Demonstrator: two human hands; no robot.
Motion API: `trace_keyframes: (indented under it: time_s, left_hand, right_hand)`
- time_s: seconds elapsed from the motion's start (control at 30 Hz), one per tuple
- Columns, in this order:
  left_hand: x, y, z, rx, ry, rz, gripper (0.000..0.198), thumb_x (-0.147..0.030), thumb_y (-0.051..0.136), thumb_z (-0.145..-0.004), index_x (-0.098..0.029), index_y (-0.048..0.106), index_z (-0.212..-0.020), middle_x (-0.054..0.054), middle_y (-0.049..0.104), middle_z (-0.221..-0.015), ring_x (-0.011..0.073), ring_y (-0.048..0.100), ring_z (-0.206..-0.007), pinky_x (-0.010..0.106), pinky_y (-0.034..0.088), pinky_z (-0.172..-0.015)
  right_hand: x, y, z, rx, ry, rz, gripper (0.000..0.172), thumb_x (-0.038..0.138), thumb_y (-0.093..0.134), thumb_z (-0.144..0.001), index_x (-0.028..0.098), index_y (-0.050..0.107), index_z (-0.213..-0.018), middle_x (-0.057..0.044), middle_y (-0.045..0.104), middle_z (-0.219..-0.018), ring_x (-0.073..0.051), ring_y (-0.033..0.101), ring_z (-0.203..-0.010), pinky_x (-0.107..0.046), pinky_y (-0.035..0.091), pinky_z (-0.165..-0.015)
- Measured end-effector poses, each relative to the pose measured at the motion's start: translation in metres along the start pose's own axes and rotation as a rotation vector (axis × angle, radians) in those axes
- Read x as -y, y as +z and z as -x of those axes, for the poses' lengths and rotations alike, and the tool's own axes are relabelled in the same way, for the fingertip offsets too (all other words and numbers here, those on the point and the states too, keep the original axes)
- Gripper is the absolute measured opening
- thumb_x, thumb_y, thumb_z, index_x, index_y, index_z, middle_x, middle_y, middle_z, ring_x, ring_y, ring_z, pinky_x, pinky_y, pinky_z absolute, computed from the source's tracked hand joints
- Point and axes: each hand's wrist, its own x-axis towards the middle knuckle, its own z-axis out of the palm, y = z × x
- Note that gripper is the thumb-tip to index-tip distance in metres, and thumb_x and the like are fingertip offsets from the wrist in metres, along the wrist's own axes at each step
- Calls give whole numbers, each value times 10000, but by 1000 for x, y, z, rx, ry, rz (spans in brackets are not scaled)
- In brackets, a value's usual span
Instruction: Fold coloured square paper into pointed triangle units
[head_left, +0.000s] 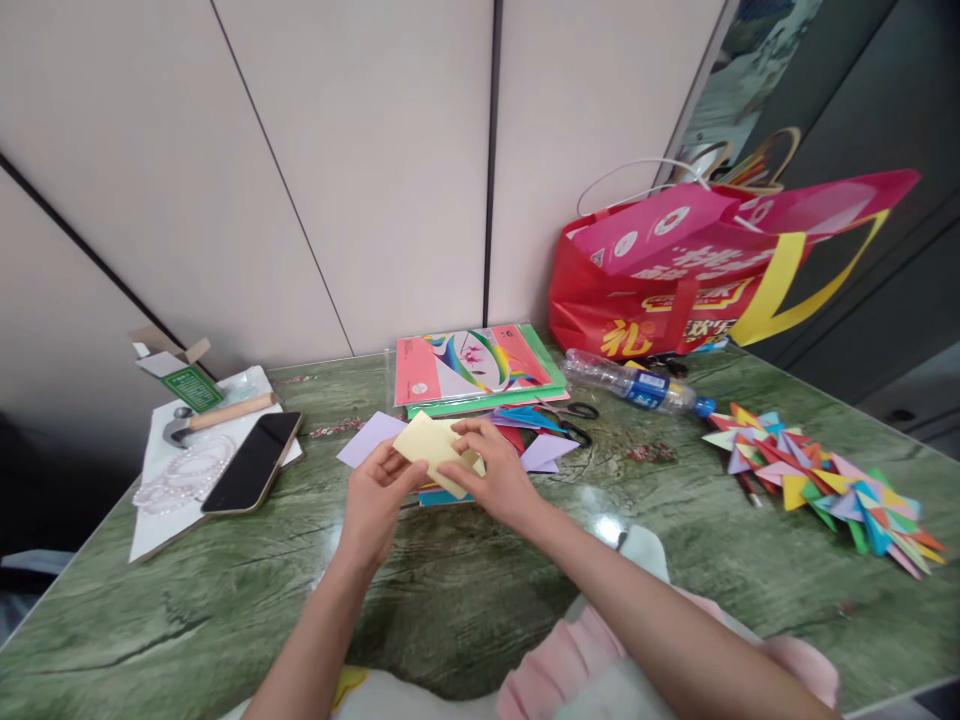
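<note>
A pale yellow sheet of paper (433, 450) is held up between both hands, just above the green table. My left hand (381, 488) grips its left edge, thumb on the near face. On the right side, my right hand (491, 470) pinches the same sheet, its fingers bent over the edge. Behind and below lie a lilac paper piece (373, 438) on the left and folded lilac pieces (549, 453) on the right. Blue folded paper (529, 417) sits beside black-handled scissors (577, 410). More coloured paper under the hands is partly hidden.
A pack of coloured paper (472, 365) lies at the back. To its right are a plastic bottle (637, 383), a red bag (667, 280) and folded paper stars (825, 475). Leftward are a phone (253, 463), a hammer (217, 415), a green box (187, 385) and clear beads (184, 475).
</note>
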Motion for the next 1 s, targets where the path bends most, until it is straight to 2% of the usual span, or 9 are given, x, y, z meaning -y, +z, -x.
trace_keyframes:
  time_s: [0.13, 0.3, 0.53, 0.83, 1.0]
  left_hand:
    - [1, -1, 0, -46, -2, -10, 429, -217, 764, -565, -113, 631, -959, 92, 703, -902, 198, 643, -793, 286, 508, -705]
    - [0, 0, -1, -52, -6, -14, 477, -248, 768, -562, -132, 616, -999, 79, 709, -864, 195, 643, -742, 299, 508, -676]
    - [5, -5, -5, -121, 123, -69, 381, -244, 747, -594, -154, 639, -949, 60, 698, -881, 153, 622, -715, 238, 492, -636]
    - [6, -5, -4, -190, 128, -72, 359, -241, 760, -574, -147, 687, -912, 34, 694, -765, 115, 582, -600, 202, 493, -523]
    - [6, -6, -4, -209, 116, -71, 377, -275, 754, -584, -159, 702, -939, 38, 707, -790, 125, 589, -617, 221, 506, -540]
  right_hand:
    - [-1, 1, 2, 56, 116, -48, 201, 327, 642, -722, 203, 534, -836, 1, 598, -749, -153, 549, -675, -249, 411, -611]
    - [0, 1, 3, 60, 137, -100, 390, 279, 633, -724, 220, 474, -1074, 42, 579, -656, -136, 541, -600, -224, 390, -574]
    - [2, 2, 2, 126, 70, -3, 259, 285, 650, -723, 205, 582, -960, 10, 631, -689, -130, 538, -593, -222, 380, -580]
    - [-2, 3, 4, 157, 25, -44, 176, 295, 606, -772, 187, 624, -909, 11, 624, -669, -109, 513, -578, -203, 364, -549]
    - [-1, 3, 3, 164, 43, -37, 173, 284, 599, -776, 180, 636, -909, 11, 618, -630, -108, 495, -553, -207, 362, -538]
